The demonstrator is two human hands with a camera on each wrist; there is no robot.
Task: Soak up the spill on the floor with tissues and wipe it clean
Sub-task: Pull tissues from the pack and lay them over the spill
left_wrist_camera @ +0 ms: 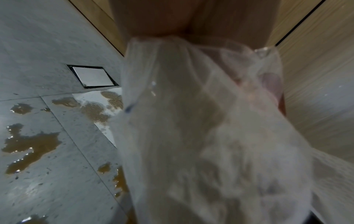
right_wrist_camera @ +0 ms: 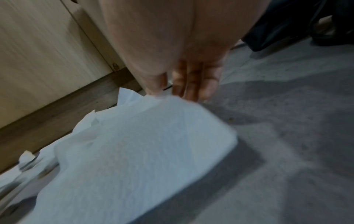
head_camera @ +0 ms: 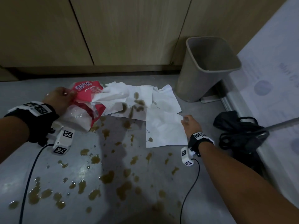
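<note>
I am crouching over a grey, speckled floor (head_camera: 210, 167) that is running up to pale wood cabinets (head_camera: 113, 29) at 12 o'clock. Brown spill (head_camera: 107, 176) is lying in dozens of small blotchy puddles, mostly from the centre down to 7 o'clock, glossy in the left wrist view. Several white tissues (head_camera: 165, 126), thin and crinkled, are lying overlapped just above centre; I cannot count them exactly, and brown stains are showing through the middle ones. One beige plastic bin (head_camera: 205, 68), squarish and tapered, is standing at 1 o'clock. One black bag (head_camera: 239, 130) is slumping at 3 o'clock.

My left hand (head_camera: 59, 98), at 10 o'clock, is gripping one crumpled tissue pack (head_camera: 88, 101) of red and clear film, fingers curled round its edge. My right hand (head_camera: 191, 125), at 3 o'clock, is resting loosely spread at the nearest tissue's right edge, fingertips (right_wrist_camera: 193, 91) just touching the sheet; whether they are pinching it, I cannot tell.
</note>
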